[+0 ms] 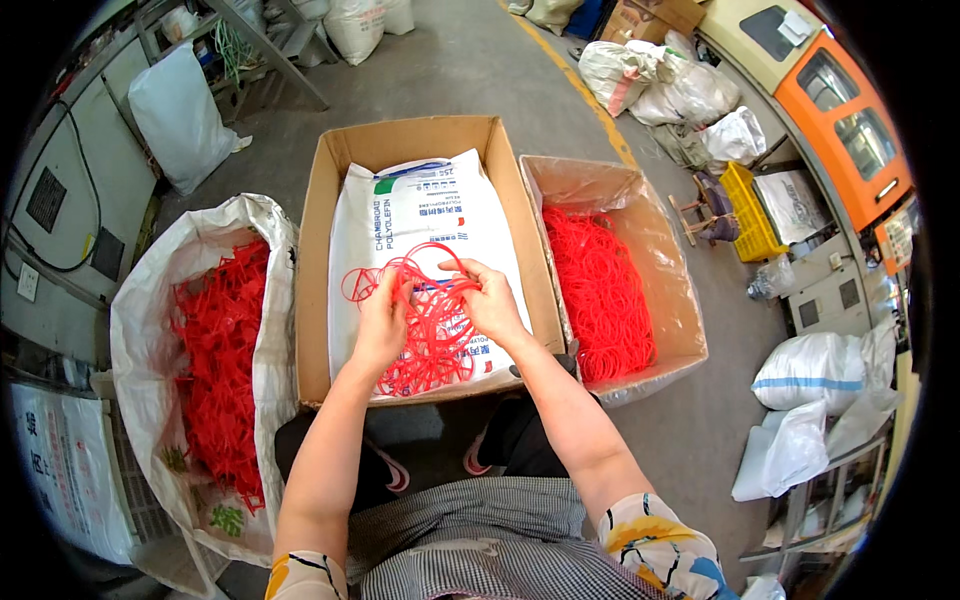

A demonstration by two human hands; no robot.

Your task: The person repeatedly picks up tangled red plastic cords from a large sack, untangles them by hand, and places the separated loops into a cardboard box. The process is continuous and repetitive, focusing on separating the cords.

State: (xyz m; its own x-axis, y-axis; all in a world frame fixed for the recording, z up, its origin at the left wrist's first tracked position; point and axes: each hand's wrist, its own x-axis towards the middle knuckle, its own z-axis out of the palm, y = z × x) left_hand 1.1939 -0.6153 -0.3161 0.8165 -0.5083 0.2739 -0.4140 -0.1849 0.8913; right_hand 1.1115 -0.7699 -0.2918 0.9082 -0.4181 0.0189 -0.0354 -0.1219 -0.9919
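Red plastic rings (431,337) lie in a loose tangle on a white printed plastic sack (435,202), which covers the inside of a cardboard box (319,225) in front of me. My left hand (384,315) grips some of the rings at the left of the tangle, its fingers partly hidden by them. Several rings are held between the thumb and fingers of my right hand (487,300), at the tangle's upper right. Both hands are over the box, a little apart, with rings looping above and between them.
At left stands a white woven sack (127,330) of red plastic pieces (225,360). A plastic-lined carton (667,300) at right holds many red rings (600,300). Farther right are a yellow crate (750,214) and filled sacks (810,367). A metal ladder (262,45) stands at upper left.
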